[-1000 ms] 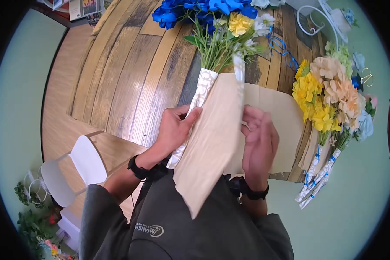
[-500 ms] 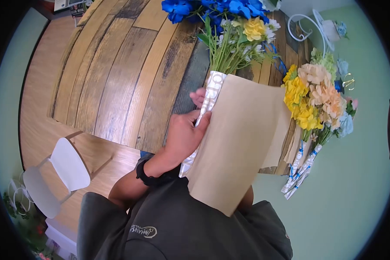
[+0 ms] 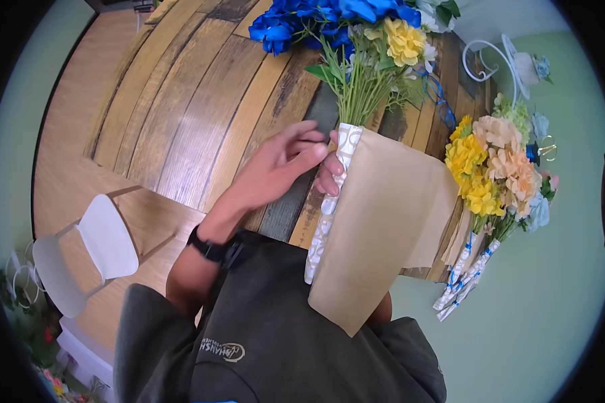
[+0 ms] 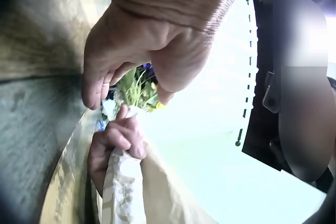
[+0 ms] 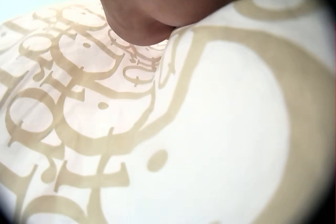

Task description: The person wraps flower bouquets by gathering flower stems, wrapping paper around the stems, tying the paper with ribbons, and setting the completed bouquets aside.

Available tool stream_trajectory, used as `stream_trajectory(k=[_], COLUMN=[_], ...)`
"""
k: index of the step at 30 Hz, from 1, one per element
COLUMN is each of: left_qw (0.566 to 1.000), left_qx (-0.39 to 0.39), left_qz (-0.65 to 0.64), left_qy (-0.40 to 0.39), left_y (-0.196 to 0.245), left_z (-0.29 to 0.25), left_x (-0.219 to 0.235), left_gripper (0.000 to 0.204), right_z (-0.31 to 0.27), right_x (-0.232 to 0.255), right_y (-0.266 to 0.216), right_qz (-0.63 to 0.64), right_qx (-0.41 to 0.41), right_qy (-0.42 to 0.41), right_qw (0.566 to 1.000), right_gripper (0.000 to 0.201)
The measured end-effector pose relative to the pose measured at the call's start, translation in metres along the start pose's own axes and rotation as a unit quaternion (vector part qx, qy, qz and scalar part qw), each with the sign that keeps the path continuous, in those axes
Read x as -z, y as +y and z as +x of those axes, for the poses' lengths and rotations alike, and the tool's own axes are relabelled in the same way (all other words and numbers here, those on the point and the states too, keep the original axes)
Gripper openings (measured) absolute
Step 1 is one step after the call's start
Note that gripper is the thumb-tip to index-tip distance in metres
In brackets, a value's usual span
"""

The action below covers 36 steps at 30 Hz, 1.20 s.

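A bouquet of blue flowers [image 3: 376, 12] and a yellow flower [image 3: 405, 41] has its green stems [image 3: 363, 94] in patterned wrapping paper [image 3: 319, 235], whose plain tan side [image 3: 376, 208] faces up. The right hand [image 3: 329, 173] is mostly hidden beneath the paper, its fingers curled round the rolled edge; the left wrist view also shows this right hand [image 4: 118, 145]. Just left of that edge, the left hand [image 3: 275, 164] is off the paper with relaxed fingers; in the left wrist view the left hand [image 4: 144, 50] has thumb and fingers apart. Patterned paper [image 5: 210, 119] fills most of the right wrist view.
At the right of the wooden table [image 3: 202, 101] lie wrapped bouquets with yellow flowers [image 3: 474, 168] and peach flowers [image 3: 511, 158]. Blue ribbon [image 3: 438, 97] and a white metal stand [image 3: 517, 67] are farther back. A white chair [image 3: 107, 235] stands at the lower left.
The left hand has let go of the wrapped edge and moved up and left. The right hand went from the paper's right side to beneath it, its fingers now round the left edge. The tan sheet has spread flatter.
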<state>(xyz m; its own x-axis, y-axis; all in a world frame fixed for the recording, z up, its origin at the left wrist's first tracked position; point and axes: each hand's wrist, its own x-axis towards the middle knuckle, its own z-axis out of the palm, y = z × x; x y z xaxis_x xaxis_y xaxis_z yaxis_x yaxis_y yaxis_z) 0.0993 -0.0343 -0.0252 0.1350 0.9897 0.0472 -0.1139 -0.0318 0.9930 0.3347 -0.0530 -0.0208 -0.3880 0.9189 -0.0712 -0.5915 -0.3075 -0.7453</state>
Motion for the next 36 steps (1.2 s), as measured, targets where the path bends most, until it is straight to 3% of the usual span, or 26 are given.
stream_trajectory(k=[1, 2, 6, 17, 20, 22, 27, 28, 29, 30, 31, 33, 34, 36], left_qw=[0.984, 0.937, 0.957, 0.955, 0.972, 0.993, 0.996, 0.995, 0.993, 0.993, 0.992, 0.99, 0.991, 0.989], left_qx=[0.132, 0.258, 0.218, 0.259, 0.2, 0.064, 0.085, 0.098, 0.111, 0.119, 0.121, 0.134, 0.119, 0.145], left_qz=[-0.098, -0.194, -0.168, -0.137, -0.089, -0.099, -0.014, -0.019, -0.025, -0.022, -0.02, 0.045, 0.052, 0.021], left_qy=[-0.067, -0.132, -0.092, -0.036, -0.084, -0.003, -0.036, -0.027, -0.017, -0.006, -0.013, 0.02, 0.016, 0.029], left_y=[0.012, 0.019, 0.017, 0.074, 0.068, 0.049, 0.038, 0.035, 0.034, 0.034, 0.034, 0.035, 0.023, 0.022], left_z=[0.008, 0.017, 0.037, 0.033, 0.042, 0.053, 0.064, 0.065, 0.066, 0.065, 0.065, 0.063, 0.067, 0.068], left_x=[-0.001, -0.002, -0.018, -0.018, -0.014, -0.019, -0.013, -0.015, -0.018, -0.022, -0.025, -0.027, -0.023, -0.019], left_gripper=[0.049, 0.055, 0.054, 0.046, 0.04, 0.034, 0.031, 0.03, 0.03, 0.029, 0.029, 0.028, 0.03, 0.031], right_z=[0.002, 0.004, -0.003, -0.028, -0.033, -0.035, -0.051, -0.049, -0.046, -0.042, -0.041, -0.042, -0.042, -0.042], right_x=[0.001, -0.001, -0.003, -0.014, -0.021, -0.026, -0.049, -0.059, -0.065, -0.068, -0.064, -0.055, -0.053, -0.049], right_y=[0.002, 0.003, 0.002, -0.022, -0.026, -0.031, -0.048, -0.056, -0.06, -0.055, -0.056, -0.06, -0.058, -0.054], right_qz=[0.002, 0.005, 0.009, -0.003, -0.004, -0.008, -0.007, -0.155, -0.299, -0.325, -0.322, -0.446, -0.444, -0.402], right_qx=[-0.003, -0.004, 0.004, 0.028, 0.03, 0.031, 0.045, 0.004, -0.039, -0.016, -0.014, -0.078, -0.078, 0.032], right_qy=[-0.005, -0.01, -0.004, 0.04, 0.05, 0.055, 0.086, 0.151, 0.212, 0.232, 0.238, 0.221, 0.224, 0.243], right_qw=[1.0, 1.0, 1.0, 0.999, 0.998, 0.998, 0.995, 0.976, 0.93, 0.917, 0.916, 0.864, 0.864, 0.882], right_gripper=[0.058, 0.058, 0.058, 0.058, 0.058, 0.058, 0.058, 0.051, 0.043, 0.029, 0.029, 0.025, 0.025, 0.025])
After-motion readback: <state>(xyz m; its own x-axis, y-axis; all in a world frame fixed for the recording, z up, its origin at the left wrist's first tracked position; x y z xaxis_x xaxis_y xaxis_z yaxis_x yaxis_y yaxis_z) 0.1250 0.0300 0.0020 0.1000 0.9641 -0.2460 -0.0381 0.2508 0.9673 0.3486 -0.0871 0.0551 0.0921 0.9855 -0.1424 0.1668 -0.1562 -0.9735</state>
